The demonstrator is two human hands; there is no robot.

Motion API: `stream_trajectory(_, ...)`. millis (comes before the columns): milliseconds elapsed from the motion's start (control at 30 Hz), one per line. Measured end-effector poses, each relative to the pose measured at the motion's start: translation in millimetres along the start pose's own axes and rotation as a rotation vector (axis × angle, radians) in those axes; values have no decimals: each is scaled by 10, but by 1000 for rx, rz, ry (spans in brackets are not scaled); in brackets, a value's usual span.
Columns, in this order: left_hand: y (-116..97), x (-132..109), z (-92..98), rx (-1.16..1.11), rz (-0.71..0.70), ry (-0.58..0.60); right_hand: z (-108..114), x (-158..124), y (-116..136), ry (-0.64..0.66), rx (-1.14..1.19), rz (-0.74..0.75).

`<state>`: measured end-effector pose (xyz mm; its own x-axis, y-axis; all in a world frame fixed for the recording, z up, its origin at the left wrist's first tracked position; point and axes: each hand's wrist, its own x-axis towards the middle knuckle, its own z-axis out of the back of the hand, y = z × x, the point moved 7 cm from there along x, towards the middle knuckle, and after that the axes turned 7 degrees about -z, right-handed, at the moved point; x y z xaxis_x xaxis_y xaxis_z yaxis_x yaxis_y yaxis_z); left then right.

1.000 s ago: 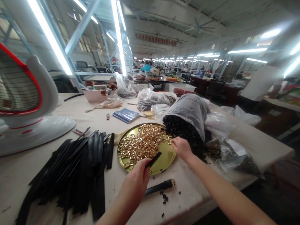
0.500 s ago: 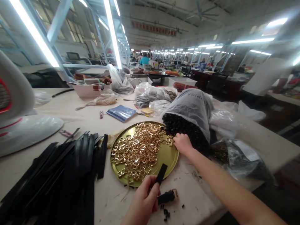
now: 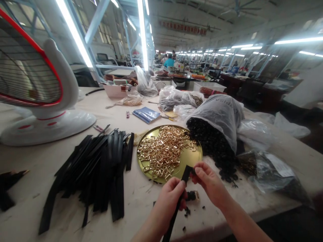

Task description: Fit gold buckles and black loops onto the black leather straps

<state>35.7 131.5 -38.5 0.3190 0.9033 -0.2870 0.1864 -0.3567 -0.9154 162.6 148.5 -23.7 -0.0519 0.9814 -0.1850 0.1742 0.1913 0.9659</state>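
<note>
A black strap (image 3: 186, 174) is pinched in my left hand (image 3: 168, 199), its cut end pointing up and away from me. At that end my right hand (image 3: 210, 184) grips a small black piece (image 3: 193, 171) between thumb and fingertips, touching or nearly touching the strap; its shape is mostly hidden. Just beyond both hands lies a round gold tray (image 3: 195, 157) heaped with small gold metal buckles (image 3: 161, 151). To its right, many small black pieces (image 3: 209, 136) spill from a translucent bag (image 3: 222, 109). Behind my hands sits a rolled black strap with a gold-coloured end (image 3: 193, 195).
A pile of black straps (image 3: 101, 178) covers the table's left side, with a white and red fan (image 3: 54, 111) behind it. Beyond the tray are a blue booklet (image 3: 146, 115) and plastic bags (image 3: 174, 97). Another clear bag (image 3: 272, 171) lies near the right edge.
My right hand has come back from the black pieces by the bag to the strap's end, now with a small black piece. The view has swung left, showing more of the fan.
</note>
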Motion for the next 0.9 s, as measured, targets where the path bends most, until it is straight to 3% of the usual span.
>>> stream_trajectory(167,43,-116,8,79,-36,-4,18,-139,14,-44,14,-6)
stream_trajectory(467,-22,-277,59,418,-158,20,80,-295,23,-72,-126,14)
stream_trajectory(700,-13,-311,82,668,-172,86,14,-458,146,-94,-539,234)
stream_trajectory(767,-18,-297,97,656,-154,71,22,-461,126,-77,-488,183)
stream_trajectory(900,55,-269,42,456,-22,107,50,-406,-77,-48,-68,-113)
